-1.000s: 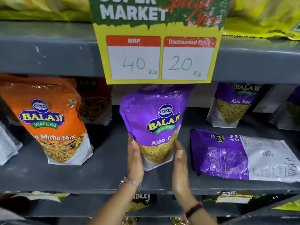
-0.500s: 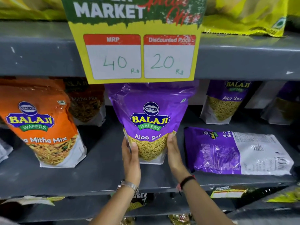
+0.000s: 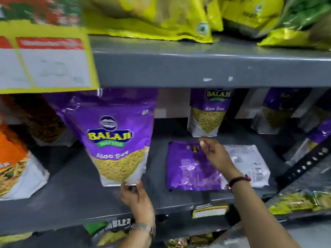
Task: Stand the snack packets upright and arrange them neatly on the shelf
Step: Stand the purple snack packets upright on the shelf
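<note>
A purple Aloo Sev packet (image 3: 114,138) stands upright on the grey shelf (image 3: 75,197). My left hand (image 3: 136,197) pinches its bottom right corner. To the right a second purple packet (image 3: 189,169) lies flat, back side up. My right hand (image 3: 216,154) hovers over it with fingers spread, reaching toward its far edge; whether it touches the packet I cannot tell. Another upright Aloo Sev packet (image 3: 209,111) stands behind at the back of the shelf.
An orange Mitha Mix packet (image 3: 16,169) stands at the left, with a darker one (image 3: 44,122) behind it. More purple packets (image 3: 279,111) stand at the back right. A yellow price sign (image 3: 44,59) hangs from the shelf above, which holds yellow packets (image 3: 161,17).
My right hand left the upright purple packet and moved right, over the flat packet. My left hand slid down to the upright packet's bottom corner. The view shifted right.
</note>
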Available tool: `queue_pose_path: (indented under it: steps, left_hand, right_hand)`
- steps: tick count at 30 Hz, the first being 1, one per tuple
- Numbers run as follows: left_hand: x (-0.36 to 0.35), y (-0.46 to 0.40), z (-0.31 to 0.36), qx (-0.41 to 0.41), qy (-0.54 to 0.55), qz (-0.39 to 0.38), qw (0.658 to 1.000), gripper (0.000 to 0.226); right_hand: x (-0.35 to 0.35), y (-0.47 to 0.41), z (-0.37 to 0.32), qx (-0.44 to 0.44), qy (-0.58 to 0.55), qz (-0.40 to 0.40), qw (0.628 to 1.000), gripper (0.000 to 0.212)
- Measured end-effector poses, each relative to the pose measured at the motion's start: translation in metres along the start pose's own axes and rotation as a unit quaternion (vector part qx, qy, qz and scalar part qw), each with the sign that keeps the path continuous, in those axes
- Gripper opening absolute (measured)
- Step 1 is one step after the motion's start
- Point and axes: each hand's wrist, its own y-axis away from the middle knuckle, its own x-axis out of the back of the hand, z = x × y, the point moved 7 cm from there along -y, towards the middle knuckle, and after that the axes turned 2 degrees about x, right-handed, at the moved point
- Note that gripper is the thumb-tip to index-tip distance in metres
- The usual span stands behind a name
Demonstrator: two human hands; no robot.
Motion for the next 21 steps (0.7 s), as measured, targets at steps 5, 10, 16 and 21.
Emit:
queue_pose_path:
  steps: [5, 10, 16, 21]
  left_hand:
    - [-0.06, 0.067, -0.033, 0.159, 0.127, 0.057, 0.977, 0.031]
    - [-0.126, 0.122, -0.041, 0.279, 0.233, -0.021, 0.931, 0.057]
    - [-0.151, 0.099, -0.011, 0.16, 0.181, -0.092, 0.966, 0.04]
    - [-0.18, 0.07, 0.072, -0.089, 0.121, -0.228, 0.962, 0.024]
  right_hand:
    - [0.028, -0.038, 0.073, -0.03, 0.235, -0.196, 0.951, 0.036]
    - [0.032, -0.04, 0.09, -0.066, 0.151, -0.351, 0.922, 0.052]
    - [0.049, -0.039, 0.086, -0.046, -0.022, -0.284, 0.957, 0.032]
    - [0.082, -0.038, 0.084, -0.044, -0.185, -0.083, 0.978, 0.01]
